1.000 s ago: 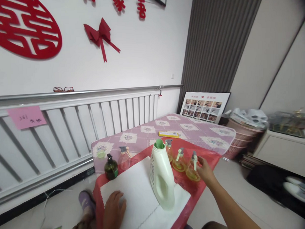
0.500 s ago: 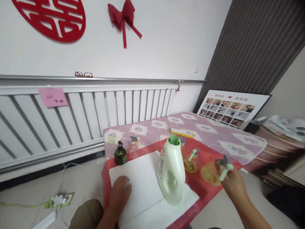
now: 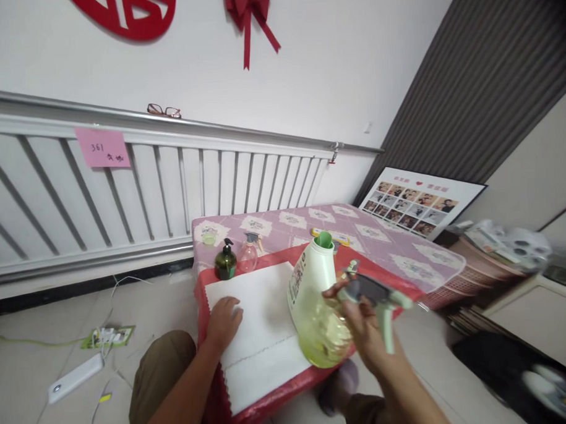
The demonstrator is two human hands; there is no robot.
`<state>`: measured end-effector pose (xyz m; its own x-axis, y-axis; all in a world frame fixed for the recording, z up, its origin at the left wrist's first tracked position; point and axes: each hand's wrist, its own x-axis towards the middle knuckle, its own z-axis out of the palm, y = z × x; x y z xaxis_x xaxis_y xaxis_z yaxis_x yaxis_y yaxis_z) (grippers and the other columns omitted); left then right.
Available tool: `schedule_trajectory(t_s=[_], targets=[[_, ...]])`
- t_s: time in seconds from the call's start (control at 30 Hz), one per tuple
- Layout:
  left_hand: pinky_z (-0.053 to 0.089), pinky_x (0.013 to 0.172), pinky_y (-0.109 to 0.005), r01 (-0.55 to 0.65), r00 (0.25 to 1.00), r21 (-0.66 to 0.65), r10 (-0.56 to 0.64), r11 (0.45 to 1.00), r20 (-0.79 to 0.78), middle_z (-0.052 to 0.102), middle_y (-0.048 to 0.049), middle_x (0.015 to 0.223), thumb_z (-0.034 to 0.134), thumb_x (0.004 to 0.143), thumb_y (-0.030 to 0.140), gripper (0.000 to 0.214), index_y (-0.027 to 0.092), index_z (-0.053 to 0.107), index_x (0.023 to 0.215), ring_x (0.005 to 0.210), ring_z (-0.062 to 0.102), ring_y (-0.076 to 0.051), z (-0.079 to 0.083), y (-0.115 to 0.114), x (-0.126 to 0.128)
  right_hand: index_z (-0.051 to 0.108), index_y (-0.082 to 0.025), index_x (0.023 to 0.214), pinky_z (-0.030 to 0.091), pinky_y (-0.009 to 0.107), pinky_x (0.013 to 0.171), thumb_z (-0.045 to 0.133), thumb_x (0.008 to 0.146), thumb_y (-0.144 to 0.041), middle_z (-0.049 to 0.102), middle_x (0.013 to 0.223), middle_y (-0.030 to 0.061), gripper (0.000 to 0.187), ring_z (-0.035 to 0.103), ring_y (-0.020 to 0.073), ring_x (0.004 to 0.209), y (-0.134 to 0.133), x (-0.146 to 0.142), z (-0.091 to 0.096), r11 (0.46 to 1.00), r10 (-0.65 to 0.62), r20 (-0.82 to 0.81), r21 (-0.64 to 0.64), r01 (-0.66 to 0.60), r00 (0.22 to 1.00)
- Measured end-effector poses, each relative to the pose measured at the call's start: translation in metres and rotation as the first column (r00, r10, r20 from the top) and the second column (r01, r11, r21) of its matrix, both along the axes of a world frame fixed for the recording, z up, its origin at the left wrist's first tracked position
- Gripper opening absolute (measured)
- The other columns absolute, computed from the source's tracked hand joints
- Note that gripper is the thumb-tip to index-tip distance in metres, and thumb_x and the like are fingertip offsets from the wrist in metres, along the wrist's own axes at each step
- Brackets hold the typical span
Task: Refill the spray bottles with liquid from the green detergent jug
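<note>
My right hand (image 3: 361, 323) is closed round the neck of a clear yellow spray bottle (image 3: 325, 334) with a grey and pale green trigger head, held tilted in the air in front of a tall white detergent bottle (image 3: 308, 279) with a green spout. My left hand (image 3: 224, 319) lies flat with fingers spread on a white paper sheet (image 3: 258, 312) over the red cloth of a low table (image 3: 206, 283). A dark green pump bottle (image 3: 225, 262) and a clear pinkish spray bottle (image 3: 250, 255) stand at the table's far left.
A white slatted radiator cover (image 3: 147, 192) with a pink note (image 3: 102, 148) and glasses (image 3: 164, 110) on top runs along the wall. A framed photo collage (image 3: 417, 201) leans at the right. A power strip (image 3: 75, 380) lies on the floor at left.
My right hand has lifted the yellow spray bottle off the table and brought it toward me, in front of the white bottle. The view has dropped and turned left. My left hand stays on the paper.
</note>
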<state>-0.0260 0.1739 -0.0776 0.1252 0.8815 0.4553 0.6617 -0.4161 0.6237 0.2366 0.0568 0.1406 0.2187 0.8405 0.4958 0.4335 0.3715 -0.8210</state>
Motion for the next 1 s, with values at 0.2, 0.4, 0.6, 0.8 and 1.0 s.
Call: schedule_trajectory(t_s=[0.2, 0.4, 0.6, 0.8, 1.0], targets=[[0.047, 0.097, -0.044, -0.012, 0.999, -0.022, 0.013, 1.0, 0.041, 0.069, -0.0072, 0.103, 0.053, 0.081, 0.02, 0.021, 0.02, 0.065, 0.099, 0.103, 0.061, -0.024, 0.004, -0.001, 0.0, 0.066, -0.022, 0.098, 0.052, 0.037, 0.081, 0.065, 0.079, -0.044, 0.07, 0.094, 0.0069, 0.029, 0.065, 0.0242, 0.089, 0.026, -0.064, -0.034, 0.979, 0.117, -0.053, -0.164, -0.124, 0.992], [0.046, 0.101, -0.045, 0.01, 0.997, -0.082, -0.004, 0.997, 0.072, 0.069, -0.0066, 0.107, 0.053, 0.082, 0.022, 0.024, 0.021, 0.065, 0.103, 0.107, 0.061, -0.023, 0.003, 0.004, -0.002, 0.066, -0.023, 0.104, 0.051, 0.041, 0.085, 0.066, 0.078, -0.042, 0.067, 0.1, 0.007, 0.032, 0.063, 0.0255, 0.096, 0.064, -0.081, -0.098, 0.982, 0.08, -0.144, -0.157, -0.102, 0.986], [0.048, 0.101, -0.042, 0.129, 0.986, -0.182, -0.107, 0.975, 0.129, 0.066, -0.0081, 0.119, 0.059, 0.076, 0.02, 0.038, 0.02, 0.061, 0.115, 0.112, 0.061, -0.023, 0.01, 0.004, -0.013, 0.067, -0.022, 0.101, 0.051, 0.039, 0.084, 0.065, 0.078, -0.039, 0.066, 0.1, 0.0073, 0.028, 0.064, 0.0241, 0.093, 0.063, -0.087, -0.124, 0.98, 0.086, -0.189, -0.161, -0.117, 0.978], [0.033, 0.113, -0.05, 0.378, 0.898, -0.217, -0.3, 0.9, 0.321, 0.045, -0.0143, 0.144, 0.078, 0.061, 0.024, 0.093, 0.019, 0.033, 0.142, 0.134, 0.042, -0.031, 0.03, -0.028, 0.011, 0.068, -0.023, 0.098, 0.052, 0.037, 0.083, 0.066, 0.074, -0.031, 0.066, 0.099, 0.0053, 0.025, 0.064, 0.0237, 0.096, 0.059, -0.097, -0.123, 0.974, 0.107, -0.209, -0.173, -0.144, 0.972], [0.044, 0.104, -0.046, 0.304, 0.847, -0.215, -0.16, 0.928, 0.506, 0.054, -0.0137, 0.13, 0.07, 0.071, 0.023, 0.068, 0.021, 0.04, 0.132, 0.12, 0.054, -0.029, 0.041, -0.048, 0.059, 0.055, -0.023, 0.108, 0.054, 0.034, 0.074, 0.067, 0.074, -0.03, 0.068, 0.095, 0.0034, 0.038, 0.066, 0.021, 0.083, 0.058, -0.103, -0.129, 0.975, 0.045, -0.267, -0.196, -0.1, 0.962]])
